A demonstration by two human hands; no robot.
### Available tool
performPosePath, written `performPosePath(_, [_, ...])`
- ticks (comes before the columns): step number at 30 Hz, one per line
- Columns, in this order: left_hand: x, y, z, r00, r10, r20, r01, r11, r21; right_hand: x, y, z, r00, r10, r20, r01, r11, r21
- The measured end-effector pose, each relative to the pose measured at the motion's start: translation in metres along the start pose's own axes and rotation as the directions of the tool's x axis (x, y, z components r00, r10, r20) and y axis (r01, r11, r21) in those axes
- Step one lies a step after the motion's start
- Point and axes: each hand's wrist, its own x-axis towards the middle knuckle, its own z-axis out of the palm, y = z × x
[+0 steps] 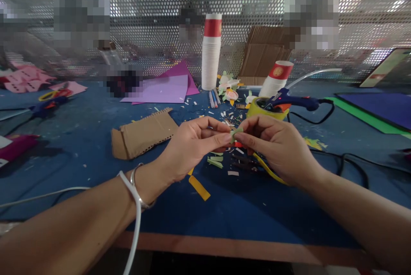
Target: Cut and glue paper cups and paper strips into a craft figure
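Small green paper piece (236, 132) held in the air above the middle of the blue tabletop (250, 219), between both hands. Its left part is pinched between thumb and fingers of the left hand (199, 140); its right part is gripped likewise by the right hand (279, 144). Both grips closed at the fingertips; the fingertips are set near each other.

Yellow strip (199, 188) laid flat between the hands and the near edge. Green strips (215, 162) and scattered paper scraps seen beneath and beyond the hands. Folded cardboard piece (147, 134) located left of the left hand, towards the left edge.

Blue glue gun (297, 101) rested on the yellow ring (267, 111), beyond the right hand. Tall cup stack (211, 57) and shorter cup stack (276, 79) stood towards the far edge, with markers (213, 99) laid near the tall one. Purple sheets (160, 89) placed left of the markers; blue and green sheets (379, 106) placed towards the far right corner.
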Motion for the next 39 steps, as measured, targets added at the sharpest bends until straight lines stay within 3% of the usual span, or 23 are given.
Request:
performPosePath(8, [-0.002, 0.005, -0.002, 0.993, 0.117, 0.002, -0.111, 0.94, 0.323, 0.0, 0.003, 0.003, 0.997, -0.005, 0.072, 0.01, 0.998, -0.062])
performPosePath(14, [0.002, 0.008, -0.007, 0.978, 0.192, -0.08, -0.149, 0.916, 0.372, -0.002, 0.006, 0.004, 0.992, -0.042, 0.119, 0.075, 0.955, -0.287])
performPosePath(18, [0.008, 0.006, -0.015, 0.97, 0.221, -0.096, -0.164, 0.896, 0.412, -0.003, 0.007, 0.008, 0.944, -0.105, 0.313, 0.255, 0.833, -0.491])
performPosePath(24, [0.008, 0.005, -0.017, 0.971, 0.238, -0.02, -0.193, 0.83, 0.524, -0.004, 0.01, 0.012, 0.871, -0.16, 0.465, 0.422, 0.728, -0.541])
performPosePath(34, [0.011, 0.005, -0.021, 0.98, 0.199, -0.001, -0.152, 0.752, 0.642, -0.006, 0.014, 0.014, 0.833, -0.171, 0.526, 0.509, 0.611, -0.607])
performPosePath(39, [0.012, 0.004, -0.024, 0.99, 0.141, 0.014, -0.118, 0.765, 0.633, -0.006, 0.012, 0.011, 0.841, -0.268, 0.47, 0.523, 0.623, -0.581])
